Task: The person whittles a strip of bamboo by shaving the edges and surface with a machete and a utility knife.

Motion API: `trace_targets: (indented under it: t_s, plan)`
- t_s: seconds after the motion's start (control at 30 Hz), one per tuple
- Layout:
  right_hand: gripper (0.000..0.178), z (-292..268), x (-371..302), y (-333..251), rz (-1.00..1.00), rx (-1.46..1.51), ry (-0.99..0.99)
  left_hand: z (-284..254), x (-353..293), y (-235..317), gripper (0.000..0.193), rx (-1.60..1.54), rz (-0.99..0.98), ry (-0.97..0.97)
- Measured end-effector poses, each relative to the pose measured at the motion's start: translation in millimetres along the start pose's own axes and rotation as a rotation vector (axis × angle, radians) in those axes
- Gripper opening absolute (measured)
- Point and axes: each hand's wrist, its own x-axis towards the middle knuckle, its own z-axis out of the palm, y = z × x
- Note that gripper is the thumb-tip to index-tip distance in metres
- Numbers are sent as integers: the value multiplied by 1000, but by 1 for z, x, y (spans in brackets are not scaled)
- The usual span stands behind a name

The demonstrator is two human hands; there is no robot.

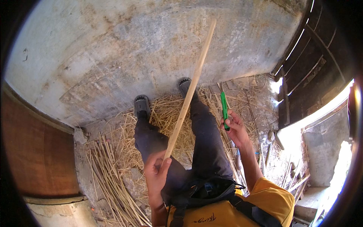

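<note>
My left hand (157, 170) is closed round the lower end of a long pale strip of wood or bamboo (190, 90). The strip slants up and to the right over my legs, its far end in front of the wall. To the right of it, my right hand (235, 128) grips a green utility knife (224, 109) by its lower end, fingers pressed against the body. The knife points upward, apart from the strip. Whether its blade is out is too small to tell.
Shavings (170, 113) litter the floor between my feet. A bundle of thin strips (113, 181) lies at my left. A stained wall (159, 53) rises ahead, with a brown panel (41, 151) at left and dark boards (314, 56) at right. An unzipped black bag (211, 189) rests at my waist.
</note>
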Motion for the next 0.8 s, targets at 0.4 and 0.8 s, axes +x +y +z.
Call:
trace_targets:
  t_s: [0.4,0.8]
  plan:
    - [29,75,-29,-6,-66,-648,-383,22,4,22,30,-77,158,-64]
    - [27,101,-38,1,-521,-1144,-299,38,5,44,36,-97,185,-24]
